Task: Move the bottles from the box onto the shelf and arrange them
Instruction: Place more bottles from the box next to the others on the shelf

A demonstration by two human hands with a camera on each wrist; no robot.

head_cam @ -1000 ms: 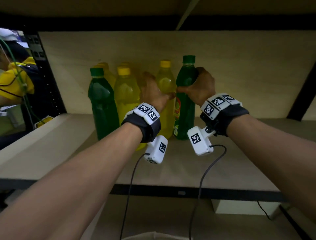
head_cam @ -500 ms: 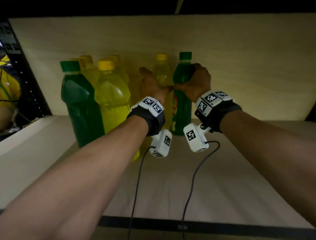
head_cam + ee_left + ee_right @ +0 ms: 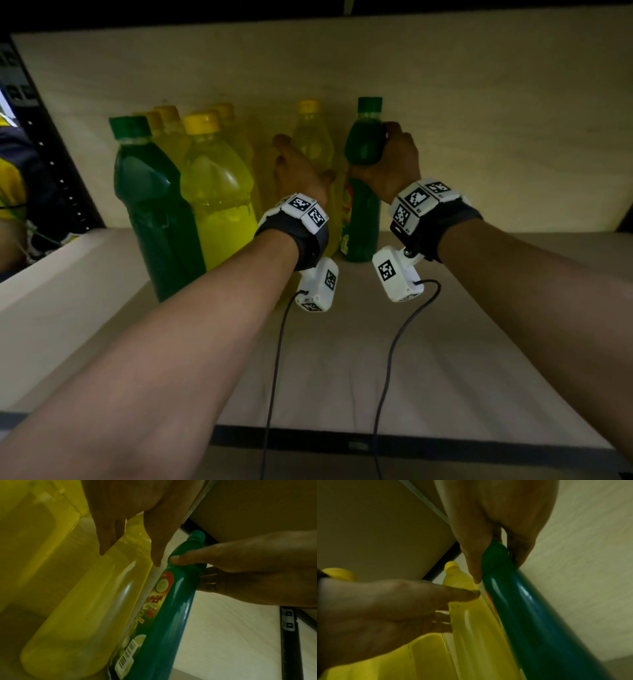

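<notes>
Head view showed both hands reaching deep onto the shelf (image 3: 342, 359). Right hand (image 3: 394, 164) curled around the neck of the upright slim green bottle (image 3: 361, 222). Left hand (image 3: 298, 171) wrapped the yellow bottle (image 3: 313, 144) just beside it, thumb and fingers on opposite sides.
</notes>
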